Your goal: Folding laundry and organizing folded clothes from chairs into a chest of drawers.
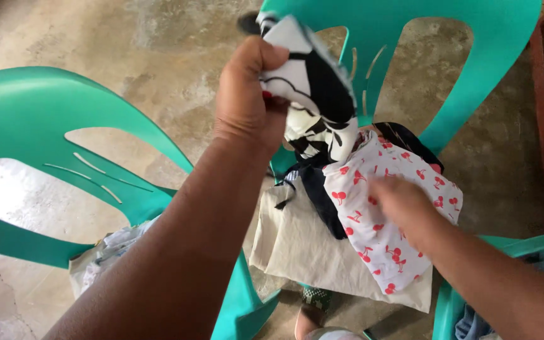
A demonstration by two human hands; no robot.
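Two hands busy; left hand (247, 94) clamped on black-white garment (313, 82); right hand (401, 204), blurred, grip unclear, on cherry-print cloth (379, 214); risk: pile slides off green chair (473, 63)

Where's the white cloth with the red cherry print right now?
The cherry-print cloth lies right of centre in the head view, on the beige cloth atop the teal chair, under the right hand.

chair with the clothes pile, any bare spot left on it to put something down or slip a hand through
Little bare seat: the beige cloth, dark garment and cherry-print cloth cover the middle chair. The flat beige patch left of the right hand is freest. A hand could pass through the backrest openings. The left hand lifts a black-and-white garment above.
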